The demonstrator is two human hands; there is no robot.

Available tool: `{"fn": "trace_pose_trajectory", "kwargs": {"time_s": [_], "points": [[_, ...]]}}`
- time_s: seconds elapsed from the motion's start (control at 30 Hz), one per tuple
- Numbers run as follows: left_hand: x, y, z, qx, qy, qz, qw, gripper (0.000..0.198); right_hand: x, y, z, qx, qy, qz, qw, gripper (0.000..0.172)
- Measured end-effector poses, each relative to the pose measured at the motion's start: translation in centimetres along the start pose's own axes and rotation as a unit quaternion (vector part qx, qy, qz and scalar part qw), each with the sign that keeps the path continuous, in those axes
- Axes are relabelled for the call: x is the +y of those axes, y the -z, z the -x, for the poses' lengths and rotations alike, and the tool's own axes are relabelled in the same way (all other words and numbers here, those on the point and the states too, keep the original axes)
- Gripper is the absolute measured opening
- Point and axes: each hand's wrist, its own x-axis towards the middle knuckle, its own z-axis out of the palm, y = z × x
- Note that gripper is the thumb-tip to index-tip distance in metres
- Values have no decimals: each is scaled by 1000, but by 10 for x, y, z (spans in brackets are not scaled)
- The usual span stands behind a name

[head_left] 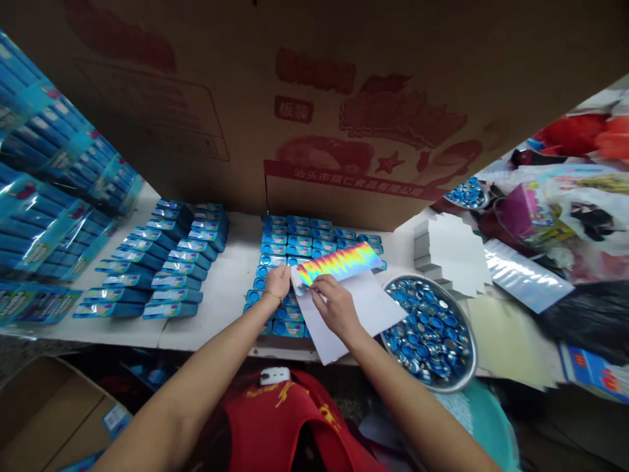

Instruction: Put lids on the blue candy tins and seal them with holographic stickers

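Two hands meet at one rainbow-sheened sheet (pixel 339 261), which lies to the left of the metal bowl (pixel 473 357) and a little farther back. The left hand (pixel 278 282), a thin bracelet (pixel 274 297) at its wrist, is clamped on the near-left corner of that sheet, at the end away from the bowl. The right hand (pixel 337 308), between the left hand and the bowl, has its thumb and fingertips drawn in at the sheet's lower edge; I cannot tell whether they pinch it. A white sheet (pixel 363 308) spreads below the shiny one, its right corner reaching near the bowl's rim; whether the two sheets are joined is unclear.

Under both sheets, left of the bowl, blue containers (pixel 299 240) lie in close rows on the white counter (pixel 230 262). Many blue caps (pixel 427 321) fill the bowl. Well to its left, blue packs (pixel 177 275) stand in two columns, and beyond them rise wrapped stacks (pixel 54 157). Behind the bowl, a large printed carton (pixel 196 131) walls off the back. White cards (pixel 449 255) sit just behind the bowl to the right, yellowish sheets (pixel 506 337) directly to its right, and a teal basin (pixel 498 426) below it.
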Motion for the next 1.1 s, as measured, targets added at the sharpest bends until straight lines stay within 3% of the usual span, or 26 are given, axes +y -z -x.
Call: {"fn": "trace_pose_trajectory", "kwargs": {"time_s": [0.07,0.1,0.17,0.23,0.33,0.43,0.5,0.63,0.73,0.83,1.0,1.1], "points": [[2,16,-2,29,-39,-18,999,15,-18,10,4,-2,-105,-151,983,13],[3,25,1,43,-70,-33,996,20,-25,11,6,-9,-163,-227,960,13],[2,44,14,40,-134,-65,988,29,-36,7,8,-27,-264,-360,895,15],[-2,59,33,-17,-152,-75,985,37,-45,-1,10,-42,-321,-452,831,19],[-11,71,53,-92,-84,-32,992,43,-59,-9,16,-83,-319,-500,801,19],[-19,77,62,-81,-6,32,996,46,-72,-8,25,-137,-281,-483,818,16],[-23,83,69,-92,67,112,987,50,-77,-11,31,-164,-278,-483,814,16],[-26,99,96,-163,185,299,922,46,-74,-36,41,-171,-362,-545,737,19],[-28,111,115,-142,191,325,915,32,-69,-61,48,-143,-407,-605,670,18],[-31,117,122,-108,194,313,924,33,-69,-75,54,-146,-417,-643,626,16],[-36,119,119,-98,165,310,931,43,-76,-82,56,-164,-404,-674,597,14],[-36,120,118,-76,182,335,921,38,-79,-84,55,-171,-399,-680,591,15]]}}
